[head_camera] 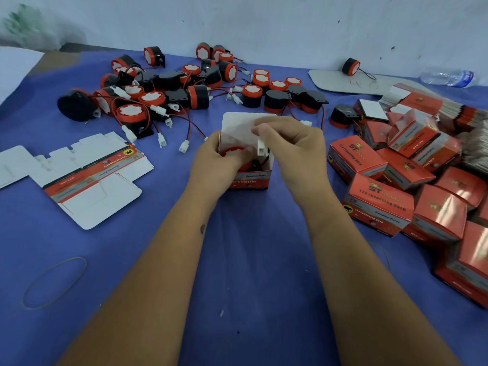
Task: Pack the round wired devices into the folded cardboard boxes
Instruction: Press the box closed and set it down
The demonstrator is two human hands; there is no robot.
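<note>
Item in hand: we hold one open cardboard box (250, 178) upright on the blue cloth (250, 260), at the middle of the table, its white lid flap (237, 125) standing up at the far side. A red and black round device (233, 152) sits inside it, partly hidden by our fingers.

Left hand (214, 165): curled round the left wall of the box, fingertips hooked over the rim and touching the device.

Right hand (293, 146): fingers bunched, pinching the white plug (261, 147) of the device's wire just above the box opening.

Loose stock: a heap of round devices (163, 88) with red and black wires and white plugs lies beyond the box, spreading to the far left; one more device (351, 66) rests alone on a flat pale sheet (340, 81) by the wall.

Packed stock: a pile of closed red boxes (396, 180) lies to the right, some tilted against each other.

Unfolded stock: flat box blanks (79, 175) lie to the left; a stack of flat blanks (454, 112) lies at far right.

Sundries: a rubber band (55, 282) at near left; a plastic bottle (449, 78) lying on its side at far right.
</note>
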